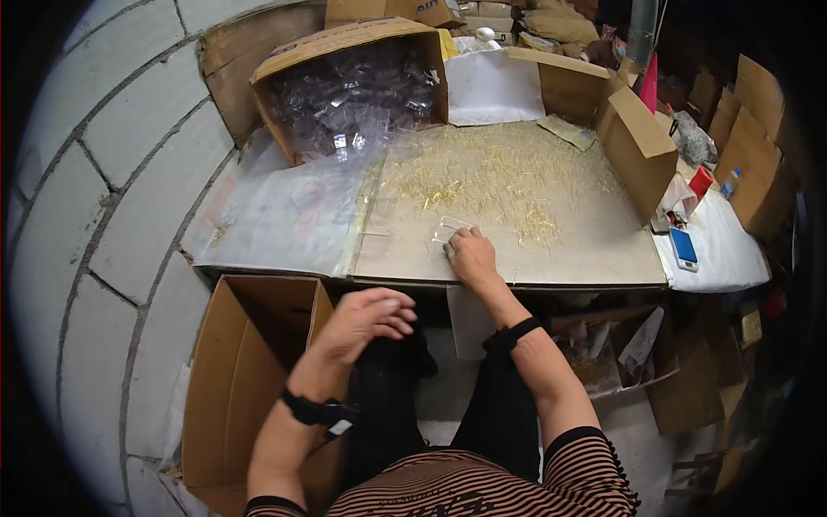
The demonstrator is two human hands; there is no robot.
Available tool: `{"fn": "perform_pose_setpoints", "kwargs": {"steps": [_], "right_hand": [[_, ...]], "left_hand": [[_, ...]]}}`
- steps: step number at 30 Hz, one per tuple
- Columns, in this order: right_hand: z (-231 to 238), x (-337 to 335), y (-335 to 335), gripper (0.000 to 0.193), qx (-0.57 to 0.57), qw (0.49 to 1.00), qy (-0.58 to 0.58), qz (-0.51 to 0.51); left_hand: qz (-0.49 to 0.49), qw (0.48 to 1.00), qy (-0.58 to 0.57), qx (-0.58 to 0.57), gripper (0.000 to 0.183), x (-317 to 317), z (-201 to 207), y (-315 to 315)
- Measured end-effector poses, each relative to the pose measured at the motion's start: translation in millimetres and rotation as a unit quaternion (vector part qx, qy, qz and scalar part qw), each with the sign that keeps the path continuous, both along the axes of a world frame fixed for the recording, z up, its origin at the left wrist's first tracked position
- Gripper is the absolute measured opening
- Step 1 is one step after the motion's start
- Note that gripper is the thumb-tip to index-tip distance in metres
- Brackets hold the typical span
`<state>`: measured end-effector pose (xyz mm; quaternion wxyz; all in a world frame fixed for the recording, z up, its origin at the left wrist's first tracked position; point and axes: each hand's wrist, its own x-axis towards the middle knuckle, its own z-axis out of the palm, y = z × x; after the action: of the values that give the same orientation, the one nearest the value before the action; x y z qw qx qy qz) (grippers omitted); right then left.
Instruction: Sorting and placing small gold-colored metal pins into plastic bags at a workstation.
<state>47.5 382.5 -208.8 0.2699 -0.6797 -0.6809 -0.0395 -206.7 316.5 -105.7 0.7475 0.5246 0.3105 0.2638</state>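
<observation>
My right hand [471, 257] rests at the front of the tabletop [405, 265], fingers bent down and drawn together. Whatever lies under its fingertips is hidden. Just beyond them are a few thin, pale looped pieces [450, 226], too fine to name. Many slender gold-coloured pieces [444, 195] lie scattered farther back, with another small heap [536, 227] to the right. My left hand [369, 320] hovers in front of the table edge, above my lap. Its fingers are loosely bent and apart, and nothing shows in them.
A tipped carton [345, 39] at the back left spills clear plastic packets [353, 108]. An open carton [226, 362] stands below on the left. Cardboard flaps [642, 138] wall the right side. Beyond them sit a blue-topped scale [683, 248] and a red object [700, 182].
</observation>
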Motion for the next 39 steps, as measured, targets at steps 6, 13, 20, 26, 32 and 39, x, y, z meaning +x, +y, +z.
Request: {"fn": "perform_pose_setpoints", "kwargs": {"steps": [6, 13, 20, 26, 32, 39], "right_hand": [[31, -15, -60, 0.012, 0.213, 0.965, 0.046, 0.142], [17, -41, -160, 0.02, 0.059, 0.949, 0.013, 0.311], [24, 96, -108, 0.052, 0.047, 0.973, 0.13, -0.184], [6, 108, -17, 0.057, -0.135, 0.981, 0.01, -0.142], [26, 66, -40, 0.055, -0.211, 0.961, 0.18, 0.011], [7, 33, -21, 0.053, -0.095, 0.994, 0.046, -0.021]], "left_hand": [[0.007, 0.982, -0.101, -0.161, 0.048, 35, -86, -24], [0.069, 0.967, -0.18, -0.165, 0.034, 52, -119, -36], [0.153, 0.974, -0.024, -0.163, 0.024, 12, -164, -38], [0.056, 0.953, 0.02, -0.297, 0.037, 40, -217, -59], [0.013, 0.951, -0.034, -0.306, 0.042, 89, -213, -59], [-0.004, 0.953, -0.045, -0.298, 0.045, 94, -217, -61]]}}
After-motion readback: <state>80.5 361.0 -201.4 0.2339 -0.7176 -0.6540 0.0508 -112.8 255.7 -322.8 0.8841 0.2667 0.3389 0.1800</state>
